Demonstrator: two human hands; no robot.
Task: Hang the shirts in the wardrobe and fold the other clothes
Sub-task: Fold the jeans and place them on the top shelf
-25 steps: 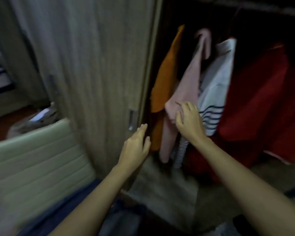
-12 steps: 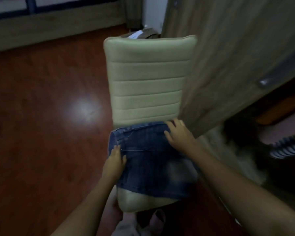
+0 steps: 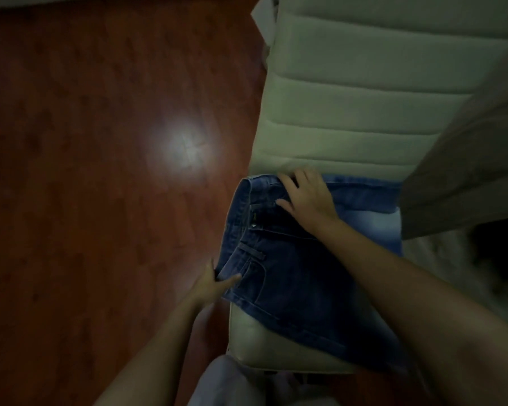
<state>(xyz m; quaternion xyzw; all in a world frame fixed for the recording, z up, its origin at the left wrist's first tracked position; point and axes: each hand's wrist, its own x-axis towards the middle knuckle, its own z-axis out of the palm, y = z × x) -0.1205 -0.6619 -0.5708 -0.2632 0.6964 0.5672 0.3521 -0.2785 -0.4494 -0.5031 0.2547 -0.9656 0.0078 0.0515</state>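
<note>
Denim garment on the chair seat now occupies both hands, turned away from the wardrobe. Left hand pinches its waistband corner and right hand presses flat on top. Folding seems underway.

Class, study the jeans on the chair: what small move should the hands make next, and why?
Probably lift the jeans off the chair to fold them: the left hand pinches the waistband's near end, the right hand rests on its far end.
</note>
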